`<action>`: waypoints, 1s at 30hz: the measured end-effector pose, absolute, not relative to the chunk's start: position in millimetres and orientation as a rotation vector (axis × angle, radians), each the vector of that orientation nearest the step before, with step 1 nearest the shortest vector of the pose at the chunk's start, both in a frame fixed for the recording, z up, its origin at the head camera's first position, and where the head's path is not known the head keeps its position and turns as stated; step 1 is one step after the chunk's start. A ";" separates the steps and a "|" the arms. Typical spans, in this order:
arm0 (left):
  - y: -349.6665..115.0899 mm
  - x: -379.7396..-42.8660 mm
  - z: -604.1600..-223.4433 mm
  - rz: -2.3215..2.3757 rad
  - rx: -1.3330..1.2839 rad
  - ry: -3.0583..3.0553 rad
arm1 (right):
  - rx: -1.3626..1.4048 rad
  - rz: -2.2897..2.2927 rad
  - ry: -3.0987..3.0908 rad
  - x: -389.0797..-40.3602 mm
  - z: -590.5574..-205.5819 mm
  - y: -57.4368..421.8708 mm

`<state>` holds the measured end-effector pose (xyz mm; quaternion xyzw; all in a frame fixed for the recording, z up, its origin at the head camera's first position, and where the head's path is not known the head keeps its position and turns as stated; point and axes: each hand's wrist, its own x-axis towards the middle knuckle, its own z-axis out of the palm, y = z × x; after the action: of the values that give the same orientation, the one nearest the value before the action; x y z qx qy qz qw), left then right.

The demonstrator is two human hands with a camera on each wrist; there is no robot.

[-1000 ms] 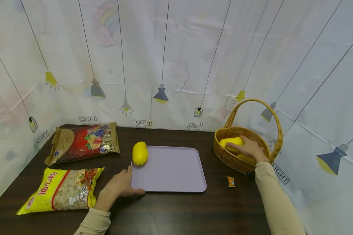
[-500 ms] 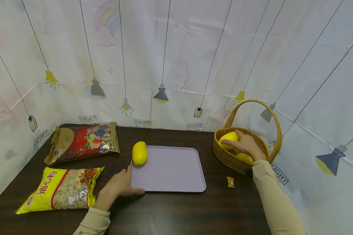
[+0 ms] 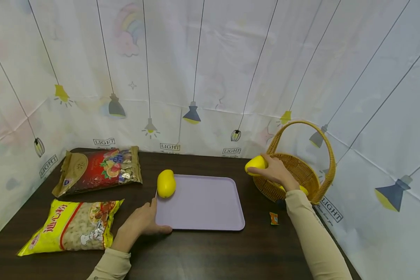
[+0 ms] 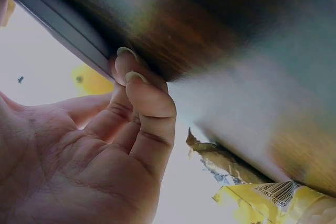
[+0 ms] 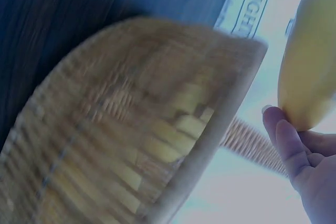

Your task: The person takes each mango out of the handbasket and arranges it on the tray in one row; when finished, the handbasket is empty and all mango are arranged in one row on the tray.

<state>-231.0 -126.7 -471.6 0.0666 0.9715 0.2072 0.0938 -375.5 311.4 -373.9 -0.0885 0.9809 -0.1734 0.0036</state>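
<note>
In the head view my right hand [image 3: 277,172] grips a yellow mango [image 3: 254,165] over the left rim of the wicker basket [image 3: 302,165]. More yellow fruit [image 3: 303,189] lies low in the basket, partly hidden by my wrist. A lilac tray [image 3: 204,204] lies on the table with another yellow mango [image 3: 166,184] at its back left corner. My left hand [image 3: 140,221] holds the tray's front left corner, thumb along the front edge. Curled fingers [image 4: 149,98] touch the tray's edge in the left wrist view. The right wrist view shows the held mango [image 5: 310,61] at the fingertips.
A red and gold bag [image 3: 101,170] lies at the back left, with a yellow bag [image 3: 73,225] in front of it. A small orange wrapped sweet [image 3: 274,218] lies near the basket. The basket's tall handle [image 3: 329,149] arches overhead. A printed curtain [image 3: 210,77] hangs behind.
My right hand has lifted a mango out of the basket and moved left with it to the rim. The basket appears tilted slightly. My left hand and the tray stay put.
</note>
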 end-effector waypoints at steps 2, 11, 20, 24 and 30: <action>-126.8 -231.0 -471.4 0.617 0.200 2.886 | -0.303 -0.540 3.075 -375.4 -372.8 301.3; -127.0 -232.4 -469.4 0.607 0.196 2.892 | -0.420 -0.502 3.053 -377.4 -378.1 241.9; -126.5 -232.2 -472.0 0.624 0.172 2.864 | -0.498 -0.549 2.954 -378.1 -407.4 186.1; -126.7 -232.4 -473.4 0.616 0.170 2.865 | -0.549 -0.542 2.919 -375.8 -417.0 163.4; -126.5 -233.8 -472.9 0.606 0.175 2.866 | -0.627 -0.475 2.856 -373.4 -427.6 135.4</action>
<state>-233.8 -126.5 -472.9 0.0594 0.9714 0.2053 0.1031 -373.4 135.4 -427.6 -0.2107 0.9603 -0.1597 0.0895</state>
